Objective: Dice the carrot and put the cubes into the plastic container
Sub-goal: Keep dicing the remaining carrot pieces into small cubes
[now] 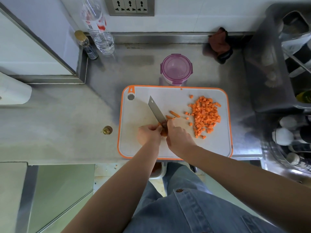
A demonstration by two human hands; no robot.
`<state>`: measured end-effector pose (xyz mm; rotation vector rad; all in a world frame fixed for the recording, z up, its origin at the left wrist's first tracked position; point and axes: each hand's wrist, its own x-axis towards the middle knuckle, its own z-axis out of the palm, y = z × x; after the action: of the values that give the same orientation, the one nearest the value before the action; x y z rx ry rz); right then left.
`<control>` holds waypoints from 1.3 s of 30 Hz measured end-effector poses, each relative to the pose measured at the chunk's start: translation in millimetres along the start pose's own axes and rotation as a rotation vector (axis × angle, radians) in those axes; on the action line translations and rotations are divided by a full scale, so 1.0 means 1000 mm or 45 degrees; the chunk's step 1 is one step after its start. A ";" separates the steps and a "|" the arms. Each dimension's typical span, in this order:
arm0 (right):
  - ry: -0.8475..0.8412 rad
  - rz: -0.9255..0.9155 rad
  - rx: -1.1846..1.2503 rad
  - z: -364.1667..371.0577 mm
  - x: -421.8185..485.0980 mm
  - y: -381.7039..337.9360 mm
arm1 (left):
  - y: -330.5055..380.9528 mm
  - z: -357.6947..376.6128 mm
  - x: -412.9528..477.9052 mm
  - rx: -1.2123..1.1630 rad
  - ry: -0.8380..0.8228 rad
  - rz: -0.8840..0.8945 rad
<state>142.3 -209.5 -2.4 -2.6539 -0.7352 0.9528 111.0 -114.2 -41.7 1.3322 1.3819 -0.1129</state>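
Grip on the left hand is curled over the carrot, fingertips pinning it to the cutting board near the middle of the near edge. The right hand has its grip closed tight round the handle of the knife. The blade angles off toward the board's far-left corner and its heel is touching the carrot. Count-wise there's one knife, one board, and one purple-rimmed plastic container just behind the board. Two or three loose carrot strips lie just right of the blade, and one big pile of cubes covers the board's right half, way too many to count. The held piece is short, orange and mostly hidden by fingers. One cut-off carrot top lies on the surface left of the board.
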 end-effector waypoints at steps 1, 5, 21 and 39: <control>0.002 -0.006 -0.005 0.003 0.000 0.000 | -0.001 0.000 0.000 -0.009 -0.009 0.000; 0.030 -0.018 -0.010 0.010 0.002 0.004 | -0.002 0.000 0.001 -0.032 -0.041 0.011; 0.226 -0.118 0.293 -0.008 0.002 0.026 | -0.007 -0.008 -0.009 0.111 0.040 0.126; 0.161 -0.084 0.207 -0.003 -0.019 0.027 | -0.013 -0.002 -0.011 0.332 0.058 0.242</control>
<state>142.2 -242.2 0.2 -2.5059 -0.6811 0.7845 96.6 -124.1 -40.7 1.6862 1.3021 -0.1389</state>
